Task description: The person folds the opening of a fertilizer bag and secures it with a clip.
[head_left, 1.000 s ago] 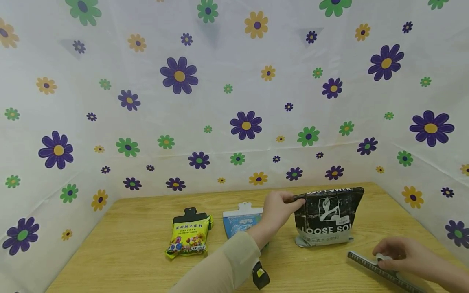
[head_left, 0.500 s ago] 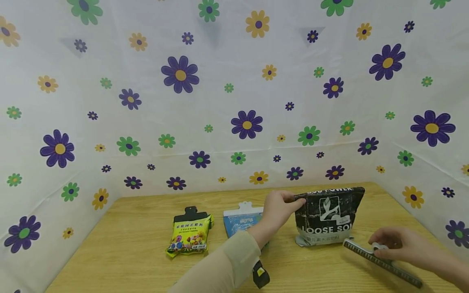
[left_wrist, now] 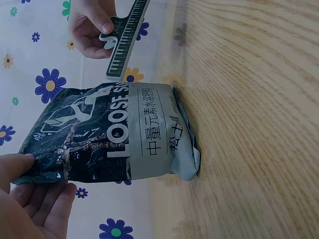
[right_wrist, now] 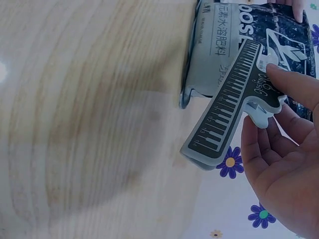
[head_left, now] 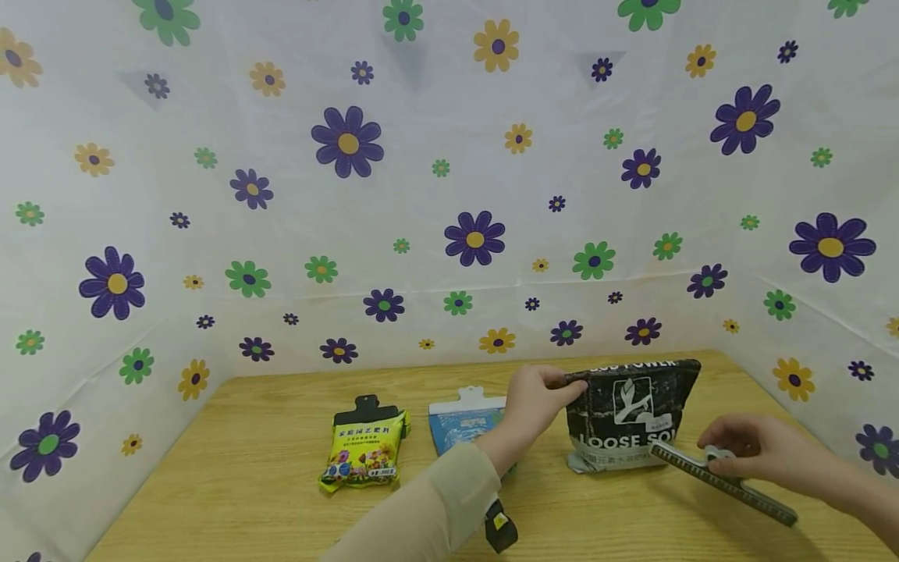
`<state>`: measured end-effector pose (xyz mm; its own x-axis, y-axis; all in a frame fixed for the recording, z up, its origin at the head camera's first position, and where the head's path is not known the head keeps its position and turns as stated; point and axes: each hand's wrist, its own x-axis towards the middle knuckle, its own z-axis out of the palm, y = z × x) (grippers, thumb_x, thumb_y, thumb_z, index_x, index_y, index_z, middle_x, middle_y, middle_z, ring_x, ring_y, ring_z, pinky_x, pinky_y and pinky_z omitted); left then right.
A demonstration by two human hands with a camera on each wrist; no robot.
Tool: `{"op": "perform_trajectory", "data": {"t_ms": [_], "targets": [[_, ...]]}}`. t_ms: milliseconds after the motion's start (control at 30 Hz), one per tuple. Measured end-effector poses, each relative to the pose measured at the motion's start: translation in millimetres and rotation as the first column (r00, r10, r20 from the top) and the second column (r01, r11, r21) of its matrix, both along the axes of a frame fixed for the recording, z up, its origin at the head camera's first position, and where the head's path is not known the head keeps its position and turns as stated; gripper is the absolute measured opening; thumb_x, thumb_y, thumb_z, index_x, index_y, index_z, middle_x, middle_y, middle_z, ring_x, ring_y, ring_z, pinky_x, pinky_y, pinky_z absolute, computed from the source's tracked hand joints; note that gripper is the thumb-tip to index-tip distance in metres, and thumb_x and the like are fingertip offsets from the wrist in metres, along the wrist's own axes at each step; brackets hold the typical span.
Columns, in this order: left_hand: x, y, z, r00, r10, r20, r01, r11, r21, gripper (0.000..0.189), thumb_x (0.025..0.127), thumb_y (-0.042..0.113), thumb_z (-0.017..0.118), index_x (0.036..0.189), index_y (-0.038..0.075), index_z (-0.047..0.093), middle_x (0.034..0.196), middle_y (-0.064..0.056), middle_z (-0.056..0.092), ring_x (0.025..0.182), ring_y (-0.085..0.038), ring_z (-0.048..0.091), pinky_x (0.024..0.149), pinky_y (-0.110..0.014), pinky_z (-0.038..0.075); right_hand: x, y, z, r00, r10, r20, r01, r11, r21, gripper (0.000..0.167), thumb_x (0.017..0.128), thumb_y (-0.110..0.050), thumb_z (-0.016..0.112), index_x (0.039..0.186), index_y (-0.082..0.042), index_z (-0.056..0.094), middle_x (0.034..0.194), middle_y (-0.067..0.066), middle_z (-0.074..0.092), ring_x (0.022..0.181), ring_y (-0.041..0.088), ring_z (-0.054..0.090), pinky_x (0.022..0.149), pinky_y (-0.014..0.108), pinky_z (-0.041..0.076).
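Observation:
A black and grey bag lettered LOOSE SOIL [head_left: 625,421] stands upright on the wooden table. My left hand [head_left: 534,410] pinches its upper left corner between thumb and fingers, as the left wrist view also shows. In my right hand [head_left: 769,453] is a long clip with a piano-key print [right_wrist: 224,107], gripped by its handle between thumb and fingers. The clip is raised over the table and slants, its far end overlapping the bag's lower right corner in the head view. In the left wrist view the clip [left_wrist: 127,42] appears just beyond the bag's side.
A yellow packet [head_left: 365,453] with a black clip [head_left: 365,410] on top lies at the left. Beside it, a blue packet [head_left: 460,429] wears a white clip [head_left: 467,402], partly hidden by my left arm. A small black item [head_left: 501,531] lies near the front.
My right hand has lifted the piano-key clip and carried it up and leftward, closer to the bag. The left hand keeps its pinch on the bag's corner.

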<state>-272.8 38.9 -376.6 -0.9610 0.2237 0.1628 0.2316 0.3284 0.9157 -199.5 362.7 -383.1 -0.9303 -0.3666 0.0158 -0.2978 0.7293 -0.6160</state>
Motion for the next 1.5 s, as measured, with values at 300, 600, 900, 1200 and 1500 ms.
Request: {"op": "perform_trajectory", "data": {"t_ms": [300,600,900,1200,1500], "targets": [[1.2,-0.6,0.9,1.0,-0.005,-0.005,0.005,1.0,0.0,0.019,0.096,0.025,0.082,0.104,0.009,0.085,0.108,-0.004,0.082,0.095,-0.009,0.071,0.078,-0.026,0.061,-3.8,-7,9.9,0.999,0.013,-0.032,-0.013,1.0,0.008,0.024,0.096,-0.013,0.079,0.114,0.002,0.072,0.096,-0.012,0.07,0.079,-0.005,0.058,0.064,0.022,0.054],[0.3,-0.3,0.3,1.0,-0.003,-0.004,0.003,1.0,-0.005,0.02,0.096,0.025,0.081,0.105,0.008,0.085,0.11,-0.005,0.082,0.096,-0.01,0.071,0.078,-0.027,0.062,-7.7,-14,16.0,0.996,0.016,-0.087,-0.017,1.0,-0.009,0.021,0.095,-0.008,0.078,0.112,0.001,0.072,0.094,-0.014,0.069,0.079,-0.005,0.059,0.064,0.021,0.056],[-1.0,-0.1,-0.2,1.0,-0.004,0.0,0.004,1.0,0.003,0.019,0.096,0.026,0.082,0.103,0.008,0.085,0.111,-0.004,0.081,0.095,-0.008,0.069,0.075,-0.025,0.059,-11.0,-20,17.4,0.984,-0.011,-0.177,0.008,1.0,-0.017,0.023,0.093,-0.005,0.08,0.113,0.004,0.072,0.099,-0.008,0.073,0.083,-0.01,0.061,0.068,0.02,0.059],[-0.7,0.3,0.7,1.0,0.003,0.005,-0.003,1.0,-0.003,0.019,0.095,0.025,0.082,0.103,0.008,0.085,0.107,-0.004,0.082,0.093,-0.008,0.07,0.077,-0.027,0.061,-10.4,-29,24.6,0.986,-0.068,-0.154,0.071,0.997,0.018,0.024,0.094,-0.008,0.08,0.114,0.004,0.074,0.104,0.008,0.076,0.081,-0.009,0.062,0.068,0.022,0.06],[0.8,0.1,2.0,1.0,0.008,0.018,-0.008,1.0,-0.004,0.022,0.096,0.025,0.082,0.108,0.008,0.084,0.111,-0.005,0.082,0.097,-0.011,0.071,0.081,-0.03,0.063,-15.1,-31,26.6,0.972,-0.036,-0.232,0.047,0.998,0.042,0.017,0.093,-0.009,0.081,0.108,-0.005,0.074,0.094,-0.007,0.071,0.078,-0.008,0.06,0.066,0.022,0.058]]}}
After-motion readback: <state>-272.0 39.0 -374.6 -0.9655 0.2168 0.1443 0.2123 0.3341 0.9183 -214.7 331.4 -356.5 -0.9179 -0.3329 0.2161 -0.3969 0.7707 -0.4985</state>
